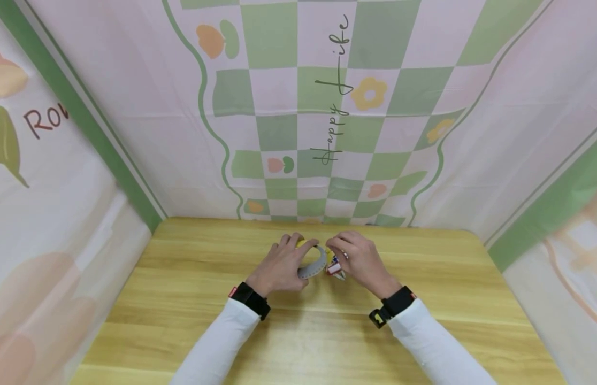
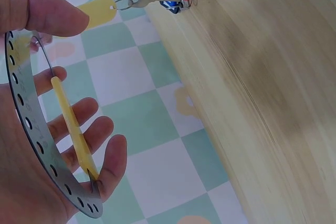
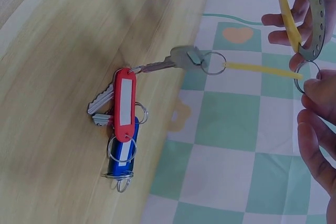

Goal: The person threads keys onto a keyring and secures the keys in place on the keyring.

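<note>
In the head view, my left hand (image 1: 281, 269) grips a curved grey metal strip with a row of holes (image 2: 39, 142). A wire handle with a yellow sleeve (image 2: 73, 124) spans its ends and lies along my fingers. My right hand (image 1: 362, 262) pinches a small metal split ring (image 3: 297, 78) between thumb and fingertip, right beside one end of the strip. From that ring hangs a yellow key tag (image 3: 260, 69), then another ring and a silver key (image 3: 184, 57). A red key tag (image 3: 124, 106) and a blue key tag (image 3: 123, 156) follow, with more keys and rings.
Both hands are over the wooden table (image 1: 192, 299), towards its back edge. Behind it hangs a checked green and white cloth (image 1: 318, 123), with a patterned cloth (image 1: 48, 224) on the left side too.
</note>
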`<action>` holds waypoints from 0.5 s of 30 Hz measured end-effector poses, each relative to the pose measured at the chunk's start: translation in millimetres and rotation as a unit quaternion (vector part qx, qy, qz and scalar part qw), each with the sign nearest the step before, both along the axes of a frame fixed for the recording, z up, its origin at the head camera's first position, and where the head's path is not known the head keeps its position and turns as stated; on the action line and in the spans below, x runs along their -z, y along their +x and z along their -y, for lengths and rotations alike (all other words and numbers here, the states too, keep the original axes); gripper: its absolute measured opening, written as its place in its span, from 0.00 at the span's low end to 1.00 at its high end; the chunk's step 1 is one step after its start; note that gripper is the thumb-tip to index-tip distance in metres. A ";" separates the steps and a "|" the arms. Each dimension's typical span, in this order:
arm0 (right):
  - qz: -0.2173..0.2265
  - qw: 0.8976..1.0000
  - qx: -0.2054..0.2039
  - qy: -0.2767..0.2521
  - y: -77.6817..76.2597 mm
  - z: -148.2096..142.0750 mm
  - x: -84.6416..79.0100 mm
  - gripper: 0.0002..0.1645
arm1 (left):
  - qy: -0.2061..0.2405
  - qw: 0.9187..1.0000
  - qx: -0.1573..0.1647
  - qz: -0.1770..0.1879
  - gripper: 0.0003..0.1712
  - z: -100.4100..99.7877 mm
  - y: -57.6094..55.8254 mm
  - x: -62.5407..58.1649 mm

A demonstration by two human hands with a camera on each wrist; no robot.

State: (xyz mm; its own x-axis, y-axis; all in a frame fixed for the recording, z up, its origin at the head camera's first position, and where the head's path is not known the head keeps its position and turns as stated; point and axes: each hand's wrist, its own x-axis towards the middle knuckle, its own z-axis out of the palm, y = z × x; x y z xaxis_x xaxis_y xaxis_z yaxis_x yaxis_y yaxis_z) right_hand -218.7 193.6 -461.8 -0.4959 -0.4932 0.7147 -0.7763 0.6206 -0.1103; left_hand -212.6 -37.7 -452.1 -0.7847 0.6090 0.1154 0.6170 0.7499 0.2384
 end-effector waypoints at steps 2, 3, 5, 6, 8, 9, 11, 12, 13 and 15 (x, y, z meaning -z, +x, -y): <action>0.000 1.000 -0.001 0.000 0.2 -0.3 -0.5 0.09 | 0.000 1.000 -0.001 0.001 0.51 -0.2 0.0 -0.6; 0.002 1.000 0.000 0.002 0.3 -0.4 -0.9 0.09 | 0.000 1.000 -0.002 0.002 0.52 -0.1 0.1 -0.7; 0.001 1.000 0.001 0.003 0.5 -0.5 -1.1 0.10 | -0.001 1.000 -0.003 0.002 0.51 -0.1 0.2 -1.1; 0.002 1.000 0.001 0.004 0.7 -0.6 -1.1 0.10 | -0.002 1.000 -0.002 0.002 0.51 -0.1 0.2 -1.2; 0.002 1.000 0.003 0.006 1.0 -0.4 -1.4 0.11 | -0.003 1.000 -0.002 0.004 0.51 -0.2 0.1 -1.3; 0.003 1.000 0.003 0.007 1.2 -0.3 -1.7 0.11 | -0.002 1.000 -0.002 0.003 0.51 -0.1 0.2 -1.2; 0.006 1.000 0.004 0.007 1.5 -0.3 -2.1 0.11 | -0.002 1.000 -0.002 0.004 0.51 -0.1 0.2 -1.4; 0.008 1.000 0.004 0.007 1.6 -0.2 -2.3 0.11 | -0.001 1.000 -0.001 0.003 0.51 0.0 0.3 -1.3; 0.011 1.000 0.003 0.005 1.7 -0.2 -2.3 0.11 | 0.000 1.000 0.000 0.002 0.51 0.0 0.4 -1.3; 0.018 1.000 0.000 0.002 1.9 -0.2 -2.3 0.11 | 0.003 1.000 0.003 -0.001 0.51 0.1 0.8 -1.5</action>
State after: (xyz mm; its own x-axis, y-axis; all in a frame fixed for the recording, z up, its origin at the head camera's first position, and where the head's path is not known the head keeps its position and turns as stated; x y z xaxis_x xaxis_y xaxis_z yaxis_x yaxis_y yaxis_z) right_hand -216.9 193.8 -459.5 -0.5220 -0.4950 0.6946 -0.7714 0.6215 -0.1368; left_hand -211.8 -37.7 -450.6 -0.7808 0.6130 0.1206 0.6221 0.7451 0.2407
